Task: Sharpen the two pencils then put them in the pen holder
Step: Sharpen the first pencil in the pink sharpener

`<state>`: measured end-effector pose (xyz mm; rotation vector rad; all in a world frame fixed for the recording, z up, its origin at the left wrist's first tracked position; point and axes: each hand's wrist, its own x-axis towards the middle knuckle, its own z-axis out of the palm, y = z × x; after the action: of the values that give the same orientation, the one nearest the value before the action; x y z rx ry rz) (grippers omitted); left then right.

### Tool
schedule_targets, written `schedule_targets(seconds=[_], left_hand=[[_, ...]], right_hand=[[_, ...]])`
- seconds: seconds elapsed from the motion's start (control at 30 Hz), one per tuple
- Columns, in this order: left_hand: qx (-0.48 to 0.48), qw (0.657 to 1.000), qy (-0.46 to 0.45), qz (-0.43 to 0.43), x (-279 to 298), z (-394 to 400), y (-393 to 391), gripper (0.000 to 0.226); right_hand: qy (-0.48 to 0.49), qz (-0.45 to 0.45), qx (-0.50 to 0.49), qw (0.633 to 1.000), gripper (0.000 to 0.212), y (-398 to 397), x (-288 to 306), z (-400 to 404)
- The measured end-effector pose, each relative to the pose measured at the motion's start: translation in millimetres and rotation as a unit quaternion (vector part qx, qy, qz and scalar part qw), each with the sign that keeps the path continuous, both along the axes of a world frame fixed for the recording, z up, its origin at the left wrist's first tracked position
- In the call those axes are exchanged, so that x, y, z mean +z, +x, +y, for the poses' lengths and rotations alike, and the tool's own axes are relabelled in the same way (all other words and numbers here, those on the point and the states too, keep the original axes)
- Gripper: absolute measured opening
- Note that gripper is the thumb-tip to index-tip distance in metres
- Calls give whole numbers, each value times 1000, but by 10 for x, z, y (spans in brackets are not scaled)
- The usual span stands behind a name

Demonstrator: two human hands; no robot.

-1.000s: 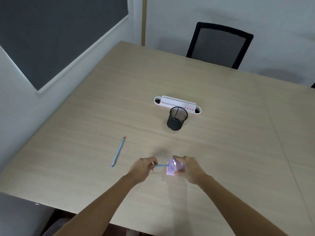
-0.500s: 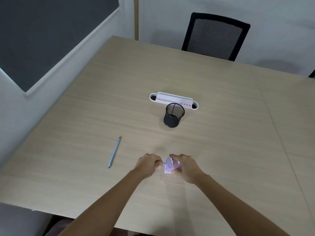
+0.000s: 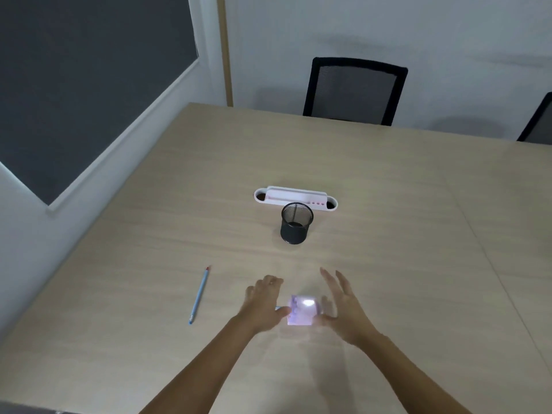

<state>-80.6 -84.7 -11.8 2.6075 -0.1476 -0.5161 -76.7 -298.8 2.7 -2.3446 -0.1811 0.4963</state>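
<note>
The person leans over a pale wood worktop (image 3: 388, 234) with both forearms stretched out. Between the hands sits a small pink-lilac pencil sharpener (image 3: 301, 313), box-shaped, its top washed out by glare. The left hand (image 3: 263, 306) lies against the sharpener's left side, fingers curled, and a short blue stub of pencil (image 3: 278, 308) shows at the thumb, running into the sharpener; the grip seems to pinch that pencil, though the blur makes it hard to be sure. The right hand (image 3: 340, 306) is just beside the sharpener's right side with fingers spread and straight, lifted off it, the thumb low near the box's lower right corner; whether the thumb touches I cannot tell.

The second pencil (image 3: 199, 294), light blue, lies flat on the worktop well to the left of the left hand, touched by nothing, pointing away from the person with a reddish end at the far tip.

Further out, near the middle of the worktop, a black mesh pen holder (image 3: 296, 223) stands upright. Just behind it lies a long white desk organiser tray (image 3: 295, 197) with round openings at both ends.

A black mesh-backed chair (image 3: 355, 91) stands at the far edge, and part of another chair (image 3: 537, 121) shows at the right. A dark board (image 3: 74, 70) hangs on the left wall.
</note>
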Motion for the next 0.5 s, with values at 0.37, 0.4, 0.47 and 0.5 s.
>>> schedule_targets(seconds=[0.37,0.4,0.47,0.5], left_hand=[[15,981,189,-50,-115,-921,57,62],[11,981,184,-64,-175,-904,53,60],[9,981,175,-87,-310,-911,72,55],[11,979,180,-91,-318,-921,71,51]], right_hand=[[-132,11,32,991,30,-185,-476,-52],[-125,10,26,992,28,-194,-496,-35],[-116,1,24,993,23,-202,-548,-19],[-110,-5,23,994,20,-197,-580,-11]])
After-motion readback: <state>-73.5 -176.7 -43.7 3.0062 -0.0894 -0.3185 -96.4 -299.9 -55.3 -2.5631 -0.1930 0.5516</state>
